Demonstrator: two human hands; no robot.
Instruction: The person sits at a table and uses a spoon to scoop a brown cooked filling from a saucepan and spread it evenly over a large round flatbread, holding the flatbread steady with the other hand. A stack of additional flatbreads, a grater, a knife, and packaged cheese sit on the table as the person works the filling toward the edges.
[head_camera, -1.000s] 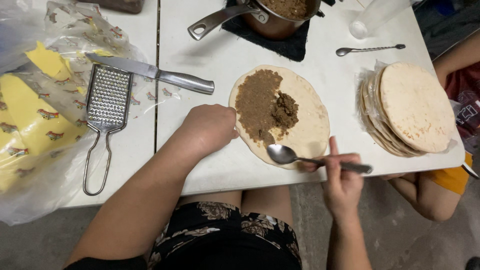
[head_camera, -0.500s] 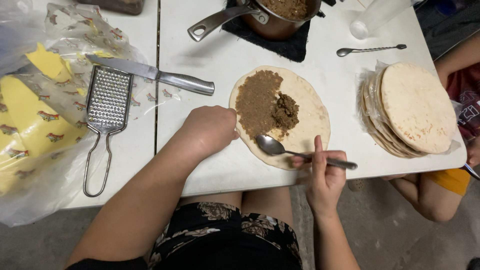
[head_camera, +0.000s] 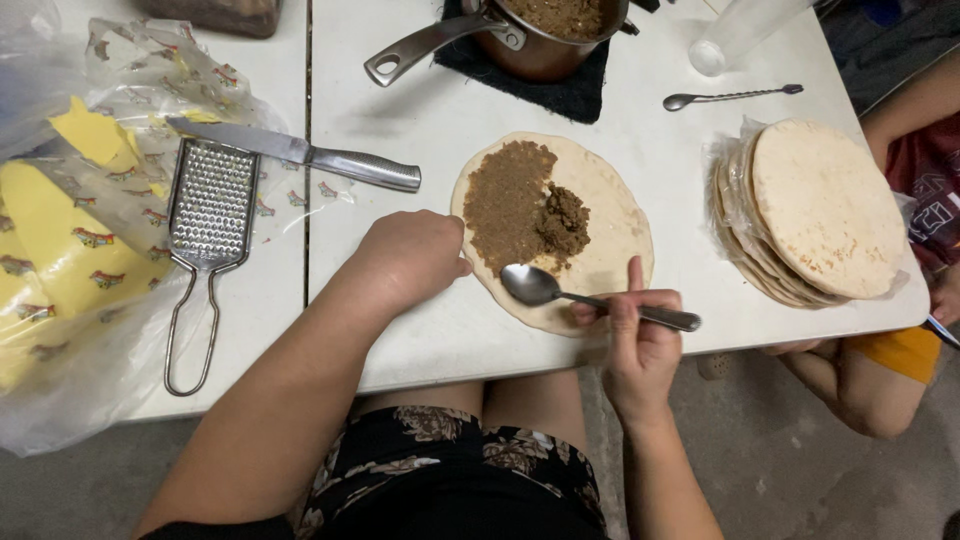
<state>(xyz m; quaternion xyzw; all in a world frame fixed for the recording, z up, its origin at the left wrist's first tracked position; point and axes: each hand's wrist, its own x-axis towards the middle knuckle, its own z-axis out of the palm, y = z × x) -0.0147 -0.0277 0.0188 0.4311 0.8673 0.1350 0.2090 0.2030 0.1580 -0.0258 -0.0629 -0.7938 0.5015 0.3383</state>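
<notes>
Spoon (head_camera: 535, 286) sits in the right hand (head_camera: 640, 340), pinched tight over the tortilla (head_camera: 610, 225) mid-frame to spread the meat (head_camera: 520, 205), while the curled left hand (head_camera: 415, 255) presses its edge so it stays put.

A white worktop (head_camera: 430, 340) in two parts, with a seam just left of the left hand (head_camera: 415, 255). That hand rests on it, touching the edge of an open tortilla (head_camera: 615, 215) spread with brown filling. Beyond the hand lie a knife (head_camera: 300, 152) and a dark mat (head_camera: 570, 95) under a pan (head_camera: 540, 35). Left of it lies a grater (head_camera: 205, 225) on clear plastic wrap (head_camera: 130, 120). Right of the right hand (head_camera: 640, 340) sits a tortilla stack (head_camera: 810, 215), with a small spoon (head_camera: 730, 97) beyond.
</notes>
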